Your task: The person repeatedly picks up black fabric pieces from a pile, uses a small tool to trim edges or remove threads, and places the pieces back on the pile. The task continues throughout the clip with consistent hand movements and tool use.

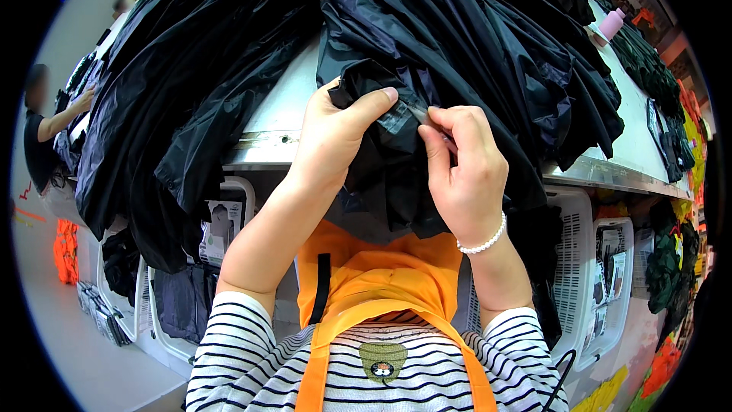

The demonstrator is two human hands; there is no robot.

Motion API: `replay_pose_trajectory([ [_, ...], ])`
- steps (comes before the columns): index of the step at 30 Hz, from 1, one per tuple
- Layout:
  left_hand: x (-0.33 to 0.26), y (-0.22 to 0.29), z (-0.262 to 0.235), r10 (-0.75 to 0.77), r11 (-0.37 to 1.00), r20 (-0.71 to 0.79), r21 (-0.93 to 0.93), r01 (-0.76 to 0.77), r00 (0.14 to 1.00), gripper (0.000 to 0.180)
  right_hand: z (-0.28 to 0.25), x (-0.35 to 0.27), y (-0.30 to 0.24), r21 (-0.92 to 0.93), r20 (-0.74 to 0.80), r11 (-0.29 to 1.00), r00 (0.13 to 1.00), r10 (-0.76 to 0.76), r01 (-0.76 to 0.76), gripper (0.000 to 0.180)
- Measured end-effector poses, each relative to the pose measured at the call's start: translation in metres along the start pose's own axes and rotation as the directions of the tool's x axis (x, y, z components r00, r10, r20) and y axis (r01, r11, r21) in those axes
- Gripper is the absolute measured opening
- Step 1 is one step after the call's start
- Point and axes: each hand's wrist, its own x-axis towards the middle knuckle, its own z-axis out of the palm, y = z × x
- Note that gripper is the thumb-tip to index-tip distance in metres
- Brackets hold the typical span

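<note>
At the front edge of the metal table [278, 118], the left hand [332, 137] pinches a fold of black fabric [396, 175] while the right hand [461, 172] holds a small thin tool [422, 114] at its grey label [396, 117], so the work there seems unfinished.

The person wears a black-and-white striped short-sleeved shirt [244, 351] under an orange apron [381, 282]. A white bead bracelet [482, 243] circles the right wrist.

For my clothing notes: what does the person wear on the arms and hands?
Both hands are bare, without gloves. The right hand has a white bead bracelet around the wrist. The left hand wears nothing visible. Short sleeves with black and white stripes end above the elbows, under an orange apron.
</note>
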Motion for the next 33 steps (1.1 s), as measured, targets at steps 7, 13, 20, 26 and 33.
replay_pose_trajectory([
  [7,-0.006,0.0,0.002,0.099,0.973,0.001,0.208,-0.097,0.995,0.009,-0.012,0.013,0.014,0.479,0.099,0.821,0.948,0.302,-0.311,0.022],
  [13,-0.024,-0.059,0.046,0.336,-0.102,0.797,0.56,-0.822,0.502,0.012,-0.001,0.088,0.006,0.5,0.399,0.844,0.917,-0.022,-0.197,0.022],
  [20,-0.038,-0.05,0.043,0.258,0.037,0.847,0.473,-0.88,0.466,0.049,0.047,0.071,0.033,-0.006,0.769,0.985,0.63,-0.105,0.171,0.022],
  [26,-0.046,-0.06,-0.033,0.48,0.457,0.117,0.813,-0.361,0.87,0.054,0.016,0.093,0.063,0.348,0.676,0.931,0.717,-0.167,-0.111,0.036],
  [33,-0.034,-0.048,-0.058,0.346,0.26,0.23,0.908,-0.329,0.91,0.017,0.005,0.086,0.083,0.189,0.779,0.964,0.569,-0.263,0.186,0.034],
])
